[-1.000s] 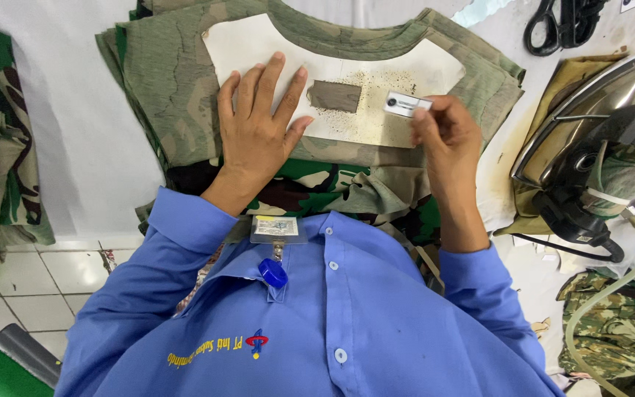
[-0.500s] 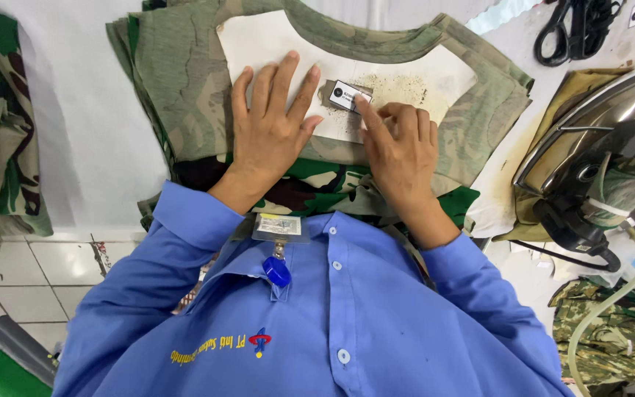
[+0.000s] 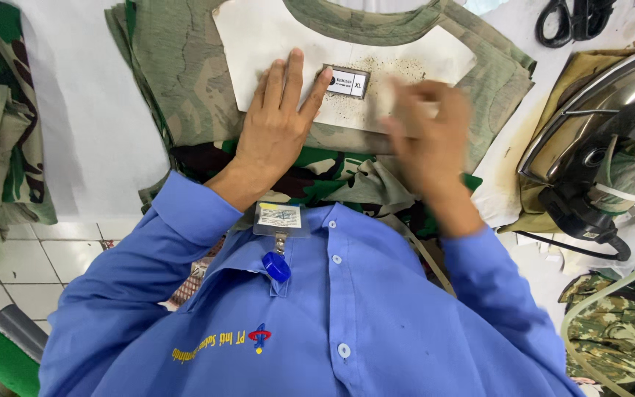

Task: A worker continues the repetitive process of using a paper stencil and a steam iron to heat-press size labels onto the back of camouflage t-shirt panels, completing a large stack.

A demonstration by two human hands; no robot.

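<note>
My left hand (image 3: 277, 121) lies flat, fingers spread, on a white card template (image 3: 259, 44) set in the neck of a faded camouflage garment (image 3: 178, 81). Its index fingertip touches the left end of a small white size label (image 3: 348, 82) that lies on the card. My right hand (image 3: 428, 140) is blurred with motion, to the right of and below the label. Its fingers are loosely bent, with nothing visible in them. Brown scorch specks mark the card around the label.
A steam iron (image 3: 589, 140) rests on its pad at the right, with a hose (image 3: 611, 294) curving below it. Black scissors (image 3: 571, 18) lie at the top right. Folded camouflage pieces (image 3: 1, 110) are stacked at the left, and more cloth lies at the lower right (image 3: 619, 331).
My right hand carried the label from the right onto the card, let it go, and has drawn back to the right. My left hand has stayed flat on the card.
</note>
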